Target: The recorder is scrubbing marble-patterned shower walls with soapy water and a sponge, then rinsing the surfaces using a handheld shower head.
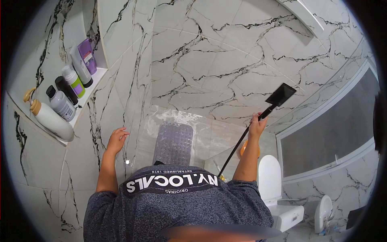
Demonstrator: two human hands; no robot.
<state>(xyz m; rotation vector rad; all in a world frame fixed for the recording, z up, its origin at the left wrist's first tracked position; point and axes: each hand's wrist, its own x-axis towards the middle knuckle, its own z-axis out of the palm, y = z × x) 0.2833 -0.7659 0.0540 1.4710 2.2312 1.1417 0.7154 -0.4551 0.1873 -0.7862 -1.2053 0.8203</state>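
My right hand point(257, 126) grips the upper shaft of a long-handled black cleaning tool point(240, 139), just below its flat rectangular head point(280, 94). The head is raised, with the marble-look wall behind it. From there the thin shaft slants down to the left, and its lower end goes out of sight behind my shirt. My left hand point(116, 140) is held out beside the left tiled wall with nothing in it, its fingers partly curled and apart. Whether it touches the wall I cannot tell. On the shower floor between my arms lies a grey translucent bath mat point(173, 142), with whitish wet residue point(178, 116) at its far end.
Several bottles, among them a white pump bottle point(50, 121) and a purple tube point(87, 57), stand in a wall niche at left. To the right are an orange round object point(245, 148), partly hidden by my forearm, a white toilet point(267, 175), a washbasin point(322, 213) and a framed window point(329, 127).
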